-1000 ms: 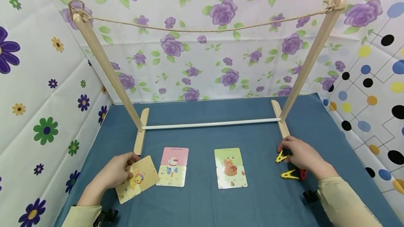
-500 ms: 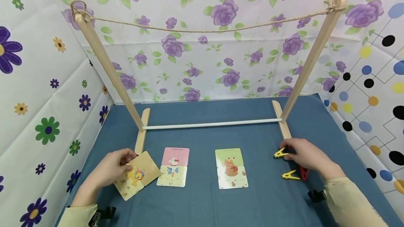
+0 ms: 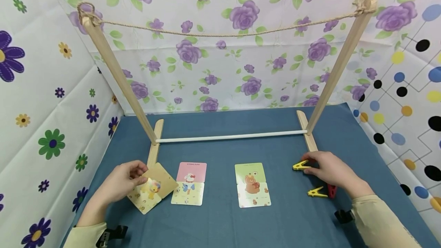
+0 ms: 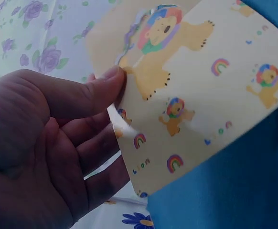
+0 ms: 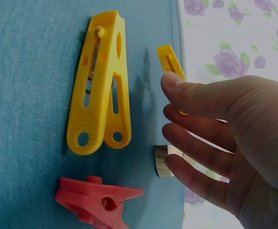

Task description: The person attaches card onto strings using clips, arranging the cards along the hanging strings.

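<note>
Head view: a wooden frame (image 3: 118, 74) stands on a blue cloth (image 3: 220, 225), with a rope (image 3: 206, 34) slung between its post tops and a white rod (image 3: 231, 137) low between its feet. At near left, the left hand (image 3: 117, 185) holds a lion card (image 3: 151, 190) tilted, thumb and fingers narrowed on its left edge. The card's right corner overlaps a pink-and-cream card (image 3: 189, 183); whether they touch, I cannot tell. A green-and-white card (image 3: 253, 185) lies apart to the right, both flat and face up, probably so each picture shows. At near right, the right hand (image 3: 332, 171) pinches a yellow clip (image 3: 299, 166); a second yellow clip (image 3: 317, 192) and a red clip (image 3: 332, 191) lie nearer, within easy reach.

Left wrist view: the thumb presses the card's front and fingers sit behind. This edge grip seems chosen to leave the rainbow-maned lion largely uncovered.

Right wrist view: thumb and index finger hold the yellow clip by its handle end, biting end pointing away, likely because squeezing there works the spring. The other fingers curve loosely.
</note>
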Motion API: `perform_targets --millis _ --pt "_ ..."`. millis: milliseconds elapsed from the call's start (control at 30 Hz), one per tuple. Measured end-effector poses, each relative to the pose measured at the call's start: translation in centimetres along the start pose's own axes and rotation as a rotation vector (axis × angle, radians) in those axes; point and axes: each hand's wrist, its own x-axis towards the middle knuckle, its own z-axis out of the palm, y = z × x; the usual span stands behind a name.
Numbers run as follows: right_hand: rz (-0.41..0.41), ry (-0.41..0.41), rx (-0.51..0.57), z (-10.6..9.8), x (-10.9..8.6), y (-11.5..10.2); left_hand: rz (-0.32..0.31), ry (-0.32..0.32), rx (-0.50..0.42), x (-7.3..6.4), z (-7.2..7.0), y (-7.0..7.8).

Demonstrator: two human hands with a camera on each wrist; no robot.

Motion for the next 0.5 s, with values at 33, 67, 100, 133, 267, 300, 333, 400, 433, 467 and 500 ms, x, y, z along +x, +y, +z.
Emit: perform_targets --millis 33,67,100,133,267,300,333,400,433,467,500 --pt "0.0 0.009 -0.001 0.0 0.02 -0.01 0.003 0.01 -0.008 -0.01 -0.06 0.03" --pt "-0.004 0.016 -0.001 -0.03 0.04 -0.02 0.009 0.019 -0.017 -0.04 -0.12 0.08" --pt "-0.004 0.025 -0.002 -0.05 0.07 -0.05 0.013 0.027 -0.028 -0.08 -0.17 0.14" --pt "0.001 0.034 -0.004 -0.03 0.11 -0.06 0.016 0.034 -0.043 -0.12 -0.23 0.21" --pt "0.011 0.055 -0.009 -0.04 0.3 -0.18 0.022 0.056 -0.093 -0.16 -0.33 0.37" --pt "0.016 0.055 -0.009 -0.03 0.34 -0.19 0.018 0.063 -0.103 -0.15 -0.34 0.39" --pt "0.02 0.056 -0.01 -0.02 0.36 -0.22 0.015 0.071 -0.113 -0.11 -0.33 0.38" --pt "0.02 0.057 -0.009 -0.02 0.36 -0.3 0.01 0.095 -0.129 -0.01 -0.26 0.3" --pt "0.021 0.058 -0.009 0.0 0.34 -0.33 0.008 0.108 -0.138 0.05 -0.2 0.26" --pt "0.02 0.061 -0.008 0.03 0.35 -0.35 0.009 0.122 -0.147 0.11 -0.11 0.23" --pt "0.018 0.065 -0.006 0.05 0.36 -0.36 0.009 0.136 -0.156 0.16 -0.01 0.19"
